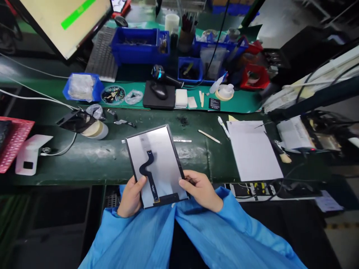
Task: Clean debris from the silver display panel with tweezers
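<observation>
Two-handed hold on one display panel

I'm looking down through the head cam from my end, and both hands are busy. The left hand pinches the panel's left edge near the lower corner, thumb on the silvery face and the other fingers tucked behind it. The right hand does much the same on the right edge: thumb on the front, the rest curled underneath, though I can't make out every finger.

The panel itself is up in the hands, slightly turned, over the near edge of the worktop, with its lower end in front of a blue jacket. I can see a dark flex cable snaking down its face to a black strip at the bottom.

Just past the panel I've got a slim metal strip, a thin stick and a patch of dark crumbs. Over to the right, a white pen lies beside a sheet of white paper.

Further back on a green mat, a black mouse sits on a dark pad, and a handheld scanner lies just behind it. Top left, my view catches a monitor showing a green bar.
</observation>
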Demonstrator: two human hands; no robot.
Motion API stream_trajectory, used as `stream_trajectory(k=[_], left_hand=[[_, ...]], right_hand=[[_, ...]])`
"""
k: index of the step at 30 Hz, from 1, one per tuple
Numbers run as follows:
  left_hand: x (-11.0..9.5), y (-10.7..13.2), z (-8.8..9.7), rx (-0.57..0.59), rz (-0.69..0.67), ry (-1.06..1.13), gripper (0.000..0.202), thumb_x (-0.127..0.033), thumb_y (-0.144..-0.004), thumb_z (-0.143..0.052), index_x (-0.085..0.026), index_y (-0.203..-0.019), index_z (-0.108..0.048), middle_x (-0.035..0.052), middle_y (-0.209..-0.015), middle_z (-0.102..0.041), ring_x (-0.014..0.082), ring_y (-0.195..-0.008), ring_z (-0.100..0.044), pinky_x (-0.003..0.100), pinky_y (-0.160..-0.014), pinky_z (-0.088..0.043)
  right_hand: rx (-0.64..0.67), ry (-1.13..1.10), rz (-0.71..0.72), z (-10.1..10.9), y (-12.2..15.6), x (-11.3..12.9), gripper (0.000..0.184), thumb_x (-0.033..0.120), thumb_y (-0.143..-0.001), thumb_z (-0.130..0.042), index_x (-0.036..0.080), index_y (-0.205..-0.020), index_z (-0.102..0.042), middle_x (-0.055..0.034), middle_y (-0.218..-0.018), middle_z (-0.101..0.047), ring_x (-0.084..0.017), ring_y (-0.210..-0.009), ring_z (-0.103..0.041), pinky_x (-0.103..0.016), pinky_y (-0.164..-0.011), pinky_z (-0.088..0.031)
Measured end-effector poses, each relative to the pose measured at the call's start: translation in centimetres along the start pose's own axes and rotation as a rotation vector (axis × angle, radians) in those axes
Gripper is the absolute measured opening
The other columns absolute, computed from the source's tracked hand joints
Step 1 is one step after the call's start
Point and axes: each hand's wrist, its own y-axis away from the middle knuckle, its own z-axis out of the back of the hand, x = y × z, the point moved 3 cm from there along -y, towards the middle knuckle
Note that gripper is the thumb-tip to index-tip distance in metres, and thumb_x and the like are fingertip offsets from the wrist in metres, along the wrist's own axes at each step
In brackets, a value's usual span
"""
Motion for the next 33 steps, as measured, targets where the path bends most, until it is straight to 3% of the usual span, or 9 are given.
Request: stream_trajectory(k=[5, 8, 18, 24, 33], left_hand=[[-0.1, 0.3, -0.3, -0.009, 0.006, -0.030, 0.057, -0.045, -0.063, -0.094, -0.014, -0.104, -0.069, 0.0098, -0.092, -0.079, 0.0282, -0.084, -0.077, 0.039, -0.081, -0.064], [0.0, 0.3, -0.5, -0.004, 0.009, -0.054, 0.057, -0.046, -0.062, -0.094, -0.013, -0.101, -0.069, 0.0090, -0.090, -0.079, 0.0271, -0.079, -0.076, 0.037, -0.076, -0.064], [-0.2, 0.8, -0.7, -0.016, -0.060, -0.139, 0.052, -0.050, -0.054, -0.097, -0.014, -0.082, -0.072, 0.0054, -0.072, -0.076, 0.0199, -0.060, -0.070, 0.029, -0.058, -0.060], [-0.2, 0.5, -0.7, -0.057, -0.081, -0.132, 0.051, -0.049, -0.054, -0.097, -0.014, -0.083, -0.075, 0.0078, -0.083, -0.079, 0.0218, -0.075, -0.074, 0.031, -0.074, -0.062], [-0.4, 0.9, -1.2, -0.027, -0.105, -0.126, 0.049, -0.047, -0.058, -0.097, -0.015, -0.088, -0.076, 0.0093, -0.095, -0.080, 0.0256, -0.088, -0.075, 0.033, -0.084, -0.062]], right_hand=[[-0.085, 0.037, 0.051, 1.2, 0.2, 0.7, 0.029, 0.047, -0.098, -0.065, 0.023, -0.109, -0.077, -0.0048, -0.093, -0.076, -0.021, -0.089, -0.071, -0.033, -0.082, -0.059], [-0.151, 0.052, 0.083, 1.9, 0.1, 1.0, 0.028, 0.046, -0.099, -0.064, 0.026, -0.111, -0.079, -0.0056, -0.106, -0.079, -0.024, -0.102, -0.073, -0.037, -0.094, -0.059], [-0.157, 0.103, 0.069, 2.0, 0.3, 1.6, 0.026, 0.044, -0.093, -0.070, 0.020, -0.101, -0.077, -0.0045, -0.084, -0.078, -0.018, -0.073, -0.072, -0.031, -0.072, -0.061], [-0.147, 0.150, 0.087, 1.9, 0.4, 1.7, 0.023, 0.040, -0.094, -0.068, 0.020, -0.100, -0.078, -0.0040, -0.081, -0.077, -0.018, -0.071, -0.071, -0.031, -0.070, -0.060], [-0.147, 0.126, 0.061, 2.0, 0.9, 1.9, 0.026, 0.043, -0.095, -0.066, 0.021, -0.100, -0.080, -0.0059, -0.092, -0.081, -0.022, -0.083, -0.075, -0.035, -0.079, -0.063]])
